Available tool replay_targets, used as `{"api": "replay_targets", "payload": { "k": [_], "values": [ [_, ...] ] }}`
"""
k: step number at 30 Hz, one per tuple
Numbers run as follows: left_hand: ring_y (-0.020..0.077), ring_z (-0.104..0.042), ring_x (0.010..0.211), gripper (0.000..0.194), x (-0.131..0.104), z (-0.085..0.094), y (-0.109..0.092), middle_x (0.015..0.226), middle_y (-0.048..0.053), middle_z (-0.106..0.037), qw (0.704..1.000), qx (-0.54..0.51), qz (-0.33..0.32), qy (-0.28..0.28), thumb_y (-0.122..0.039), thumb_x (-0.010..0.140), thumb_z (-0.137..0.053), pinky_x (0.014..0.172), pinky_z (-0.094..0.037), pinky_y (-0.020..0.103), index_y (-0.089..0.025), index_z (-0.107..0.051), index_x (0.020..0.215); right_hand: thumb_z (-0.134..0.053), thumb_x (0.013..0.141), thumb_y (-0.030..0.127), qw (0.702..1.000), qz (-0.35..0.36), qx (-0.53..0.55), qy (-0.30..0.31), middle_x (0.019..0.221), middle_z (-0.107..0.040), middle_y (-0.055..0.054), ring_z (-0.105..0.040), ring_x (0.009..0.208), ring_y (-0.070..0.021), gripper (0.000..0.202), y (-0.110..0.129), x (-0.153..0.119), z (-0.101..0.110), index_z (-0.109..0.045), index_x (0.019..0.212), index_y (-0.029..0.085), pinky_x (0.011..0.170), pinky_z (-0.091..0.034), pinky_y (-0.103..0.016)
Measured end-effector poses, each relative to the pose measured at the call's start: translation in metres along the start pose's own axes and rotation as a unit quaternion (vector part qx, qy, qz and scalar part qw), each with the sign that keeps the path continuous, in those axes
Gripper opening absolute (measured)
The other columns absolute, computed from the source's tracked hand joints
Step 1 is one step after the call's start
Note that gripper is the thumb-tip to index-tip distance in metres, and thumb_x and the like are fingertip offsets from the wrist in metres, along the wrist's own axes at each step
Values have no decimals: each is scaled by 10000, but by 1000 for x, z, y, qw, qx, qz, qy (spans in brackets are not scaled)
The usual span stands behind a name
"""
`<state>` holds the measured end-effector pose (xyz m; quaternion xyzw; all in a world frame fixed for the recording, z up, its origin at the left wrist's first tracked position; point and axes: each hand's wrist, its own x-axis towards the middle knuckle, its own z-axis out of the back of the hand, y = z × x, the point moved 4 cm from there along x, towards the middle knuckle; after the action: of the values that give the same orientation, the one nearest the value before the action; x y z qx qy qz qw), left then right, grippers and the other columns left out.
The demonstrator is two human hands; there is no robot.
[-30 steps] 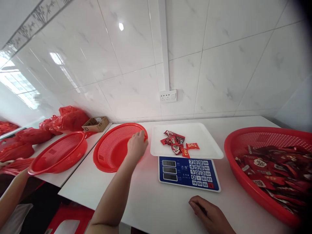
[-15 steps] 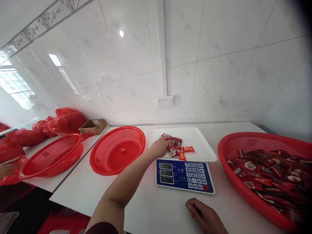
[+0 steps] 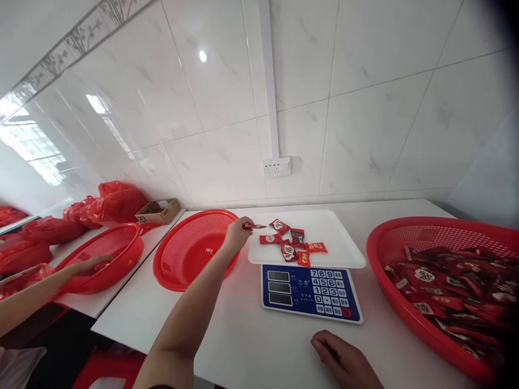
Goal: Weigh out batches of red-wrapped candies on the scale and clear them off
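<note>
My left hand (image 3: 240, 233) pinches a small red packet (image 3: 254, 226) between the left edge of the scale's white tray (image 3: 340, 237) and a red basket (image 3: 162, 265). Several red packets (image 3: 289, 251) lie on the tray. Below the tray is the blue scale panel (image 3: 302, 283) with its displays and number keys. My right hand (image 3: 340, 354) rests on the table in front of the scale, fingers curled; whether it holds anything is hidden. The basket beside my left hand has a small red packet (image 3: 210, 251) in it.
A large red basket (image 3: 377, 265) full of packets stands at the right. On the left table are another red basket (image 3: 138, 248), a cardboard box (image 3: 162, 212) and red plastic bags (image 3: 117, 205). Another person's arm (image 3: 36, 294) reaches into that basket.
My left hand has moved left from the tray with a packet pinched in it, uncovering the packets there. The other person's arm has reached into the left basket. My right hand has barely moved.
</note>
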<state>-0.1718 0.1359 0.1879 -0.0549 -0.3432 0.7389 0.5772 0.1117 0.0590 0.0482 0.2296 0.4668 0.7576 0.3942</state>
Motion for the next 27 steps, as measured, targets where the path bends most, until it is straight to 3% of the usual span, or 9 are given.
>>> {"api": "replay_targets", "payload": {
  "k": [3,6,8,10,14,17,21,24,27],
  "values": [
    [156,-588,655,224,-6,28,11,745,-6,-620,998,36,28,-45,-71,732,-454,533,-438,225,-207,-600,833,-410,835,494,1000,4,-5,-1,665,-618,26,-553,614,-143,326,1,0,1,-554,691,241,587,-416,-216],
    [199,-589,759,238,-14,55,23,880,45,-620,991,88,53,-83,-74,766,-414,595,-454,278,-204,-586,868,-409,836,489,1000,6,-7,-2,661,-619,24,-552,611,-141,328,1,1,1,-553,681,237,582,-418,-214],
    [246,-572,897,243,-19,66,28,987,84,-603,987,121,61,-85,-67,773,-419,685,-465,337,-195,-586,895,-410,833,490,1000,6,-5,-3,652,-616,25,-554,608,-141,329,0,1,0,-558,683,238,579,-423,-213],
    [289,-509,1061,265,-24,65,27,1110,111,-565,986,143,55,-59,-55,755,-458,792,-449,393,-190,-595,938,-405,833,494,1000,3,-2,-2,649,-617,25,-562,610,-143,333,-1,1,-1,-563,687,239,585,-430,-213],
    [249,-403,1227,355,-31,29,-1,1318,73,-451,989,137,-18,55,-111,787,-514,930,-406,356,-237,-571,1114,-402,831,500,1000,-4,3,1,688,-646,21,-585,642,-153,333,-3,1,-3,-567,696,244,611,-440,-222],
    [219,-414,1221,336,-33,-14,-34,1304,55,-477,980,122,-85,135,-330,856,-521,978,-373,325,-260,-535,1185,-405,830,500,1000,-6,1,3,707,-657,13,-591,660,-163,326,-6,2,-4,-570,703,248,619,-445,-232],
    [294,-429,1182,479,-30,-59,-60,1219,101,-524,970,137,-101,172,-509,830,-503,962,-360,439,-224,-499,1215,-410,832,491,1000,5,-2,-7,703,-655,15,-592,654,-158,316,-6,2,-3,-572,714,247,625,-446,-232],
    [345,-453,1129,479,-27,-71,-65,1190,141,-523,970,153,-85,168,-513,803,-527,911,-364,502,-192,-528,1159,-412,832,486,1000,5,3,-18,692,-646,24,-591,644,-149,315,-5,1,-2,-572,710,244,616,-441,-223],
    [340,-480,1091,417,-25,-71,-66,1150,132,-540,972,152,-71,165,-463,777,-570,883,-383,485,-200,-543,1099,-407,832,491,1000,7,4,-22,676,-637,24,-585,628,-147,326,-3,1,-2,-570,700,242,604,-439,-221]
  ]
}}
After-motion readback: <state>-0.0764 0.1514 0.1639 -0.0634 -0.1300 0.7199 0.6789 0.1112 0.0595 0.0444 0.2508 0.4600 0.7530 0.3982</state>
